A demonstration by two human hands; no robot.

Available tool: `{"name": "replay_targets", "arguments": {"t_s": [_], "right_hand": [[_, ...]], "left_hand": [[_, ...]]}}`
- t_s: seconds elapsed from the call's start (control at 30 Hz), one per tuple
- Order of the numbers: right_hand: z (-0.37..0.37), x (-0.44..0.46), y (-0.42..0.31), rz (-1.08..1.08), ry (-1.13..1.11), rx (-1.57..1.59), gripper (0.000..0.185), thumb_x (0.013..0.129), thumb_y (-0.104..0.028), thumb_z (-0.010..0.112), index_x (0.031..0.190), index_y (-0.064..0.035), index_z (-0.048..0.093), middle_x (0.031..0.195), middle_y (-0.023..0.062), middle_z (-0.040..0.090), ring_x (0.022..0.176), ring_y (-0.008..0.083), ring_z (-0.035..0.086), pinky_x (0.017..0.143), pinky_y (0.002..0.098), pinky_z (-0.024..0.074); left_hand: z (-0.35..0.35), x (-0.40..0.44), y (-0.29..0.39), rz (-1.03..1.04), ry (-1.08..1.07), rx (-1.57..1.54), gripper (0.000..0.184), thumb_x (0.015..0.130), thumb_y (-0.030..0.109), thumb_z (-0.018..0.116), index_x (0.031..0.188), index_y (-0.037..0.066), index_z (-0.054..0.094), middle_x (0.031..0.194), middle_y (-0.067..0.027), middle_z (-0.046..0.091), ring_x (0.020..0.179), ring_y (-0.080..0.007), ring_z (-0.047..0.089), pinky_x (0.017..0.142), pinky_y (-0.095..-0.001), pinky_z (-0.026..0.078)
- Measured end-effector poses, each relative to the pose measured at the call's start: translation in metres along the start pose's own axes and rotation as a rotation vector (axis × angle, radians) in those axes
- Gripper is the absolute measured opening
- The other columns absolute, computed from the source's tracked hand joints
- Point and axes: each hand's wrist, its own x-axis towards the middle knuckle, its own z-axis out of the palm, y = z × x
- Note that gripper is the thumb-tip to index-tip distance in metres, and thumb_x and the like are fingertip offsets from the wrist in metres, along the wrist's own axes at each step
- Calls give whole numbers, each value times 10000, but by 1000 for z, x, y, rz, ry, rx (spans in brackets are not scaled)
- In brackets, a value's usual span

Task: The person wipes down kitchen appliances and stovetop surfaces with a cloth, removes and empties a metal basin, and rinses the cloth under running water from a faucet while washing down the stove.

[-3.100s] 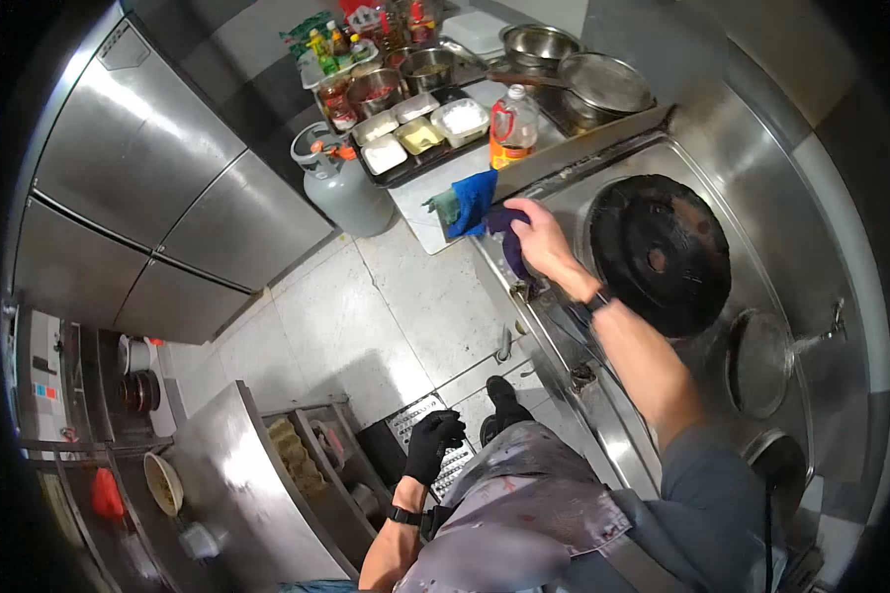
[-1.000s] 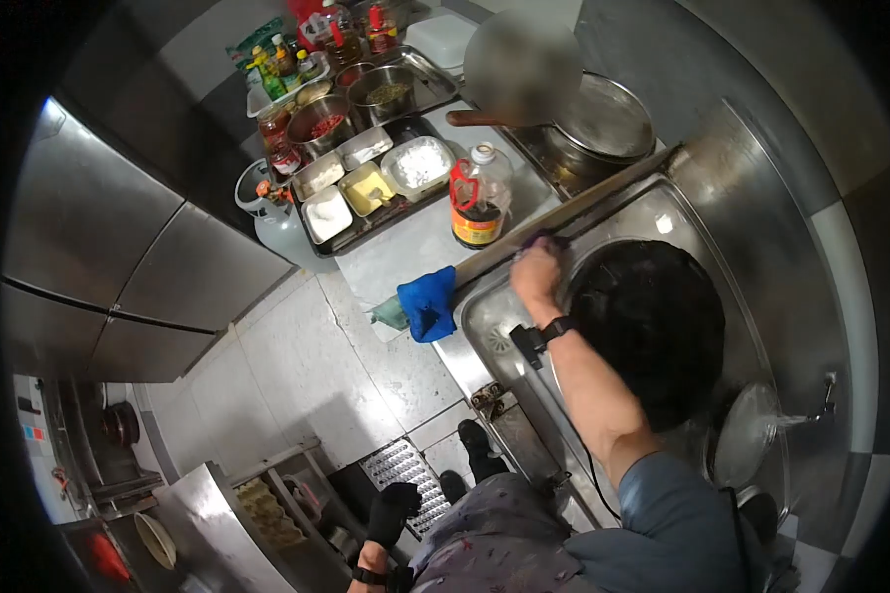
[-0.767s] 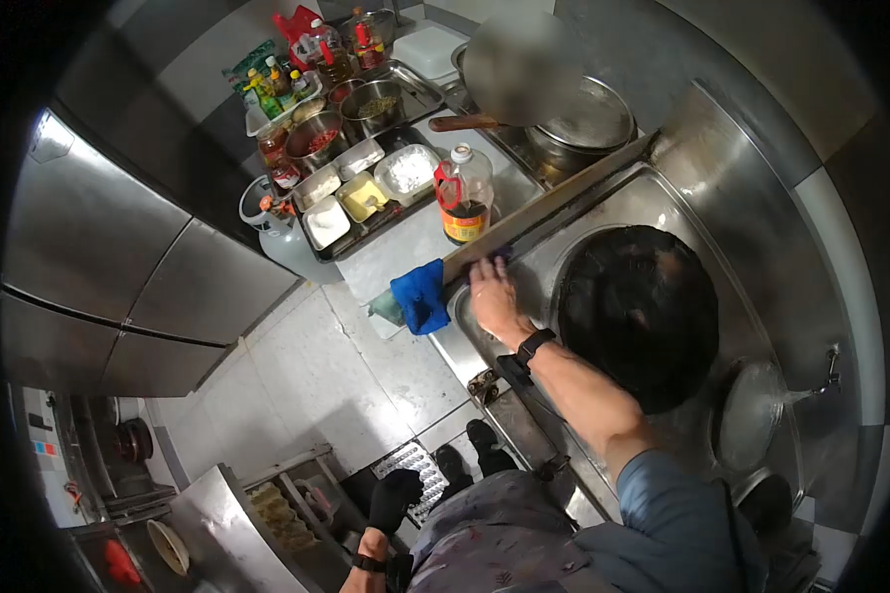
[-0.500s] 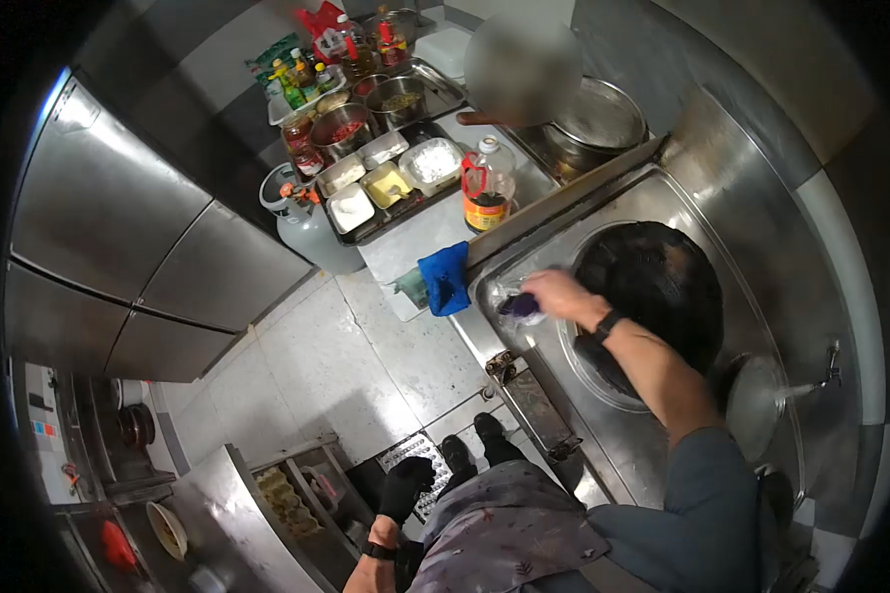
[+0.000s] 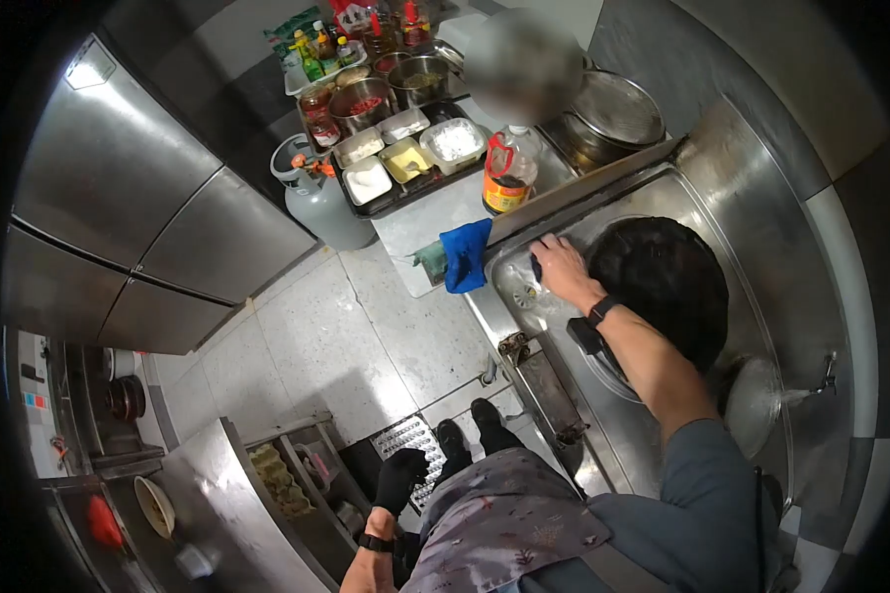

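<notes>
My bare right hand [image 5: 566,272] reaches over the left end of the steel stove sink [image 5: 494,318], just above a round drain [image 5: 524,296]. Its fingers are closed on a small dark object [image 5: 536,267], mostly hidden; cloth or pad, I cannot tell which. A large black wok [image 5: 663,287] sits to the right of this hand, with its dark handle [image 5: 583,336] beside my wrist. My left hand [image 5: 403,479], in a black glove, hangs low by my apron. Its separate fingers cannot be made out against the dark. A blue cloth [image 5: 465,255] drapes over the sink's near corner.
A big sauce bottle [image 5: 509,183] stands behind the ledge, beside seasoning tubs [image 5: 405,158]. Behind it is a lidded pot [image 5: 613,114]. A tap [image 5: 827,376] projects at the right. A grey gas cylinder [image 5: 326,203] stands on the floor near the steel fridge [image 5: 119,158].
My right hand has pulled slightly up from the drain with the dark object, and the drain now shows. The view has shifted a little. My left hand stays low.
</notes>
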Motion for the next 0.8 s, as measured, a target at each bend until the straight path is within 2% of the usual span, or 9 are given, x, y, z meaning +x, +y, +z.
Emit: {"name": "replay_targets", "arguments": {"t_s": [0.07, 0.2, 0.23, 0.3, 0.4, 0.47, 0.6, 0.7, 0.8], "right_hand": [[-6, 15, -30, -157, 401, 81, 229, 873, -87, 564, 1089, -57, 632, 1170, 168, 568, 1154, 389, 541, 937, 460, 506], [34, 28, -47, -320, 485, -24, 224, 856, -93, 572, 1066, -74, 645, 1128, 106, 573, 1125, 350, 544, 956, 435, 502], [39, 23, -37, -344, 383, -12, 215, 863, -100, 568, 1057, -76, 656, 1127, 102, 576, 1129, 343, 545, 957, 434, 505], [23, 6, -20, -333, 117, 58, 190, 884, -118, 560, 1025, -86, 683, 1154, 101, 590, 1151, 332, 547, 955, 424, 513], [37, -26, -3, -196, 127, -59, 260, 905, -145, 558, 1117, -117, 704, 1182, 107, 601, 1166, 351, 558, 970, 445, 512], [29, -54, -8, -197, -91, -154, 273, 914, -157, 553, 1123, -113, 722, 1201, 125, 619, 1179, 373, 566, 982, 469, 512], [22, -84, 1, -119, -363, -35, 316, 776, -93, 655, 1077, -90, 752, 1063, 217, 710, 1036, 384, 682, 917, 471, 541], [0, -127, 12, 34, -139, 536, 316, 844, -210, 656, 1116, -65, 726, 1043, 220, 721, 948, 367, 700, 829, 441, 539], [-30, -182, 6, 364, -77, 1061, 359, 873, -263, 719, 1060, 41, 688, 872, 78, 693, 771, 162, 640, 678, 325, 508]], "left_hand": [[-2, 1, -3, -9, -15, -22, 225, 993, 133, 611, 1150, -12, 682, 894, -88, 715, 730, -165, 662, 641, -300, 534], [-7, 7, -16, 180, -104, 257, 220, 994, 151, 612, 1118, -17, 683, 870, -85, 708, 721, -162, 661, 632, -299, 531], [-10, 6, -20, 364, -137, 396, 224, 996, 165, 611, 1101, -19, 681, 865, -83, 705, 715, -160, 659, 628, -301, 530], [8, 2, 5, 259, -96, 267, 242, 1001, 193, 606, 1076, -25, 678, 856, -79, 699, 708, -152, 657, 623, -302, 529], [19, 3, 7, -80, 3, -38, 210, 962, 161, 625, 1064, -12, 686, 845, -79, 699, 701, -158, 667, 617, -301, 532], [5, 21, -23, 315, -127, 336, 181, 900, 128, 636, 1016, 7, 705, 855, -98, 706, 694, -183, 677, 603, -307, 530], [13, 44, -12, 434, -217, 515, 178, 911, 125, 601, 969, 8, 721, 830, -108, 704, 694, -188, 680, 624, -311, 542], [34, 28, 26, 249, -220, 304, 177, 969, 117, 584, 1014, 2, 711, 826, -83, 704, 701, -150, 646, 654, -294, 536], [45, 23, 43, 137, -216, 141, 201, 1000, 163, 602, 1085, 3, 689, 878, -81, 713, 747, -150, 652, 676, -297, 542]]}}
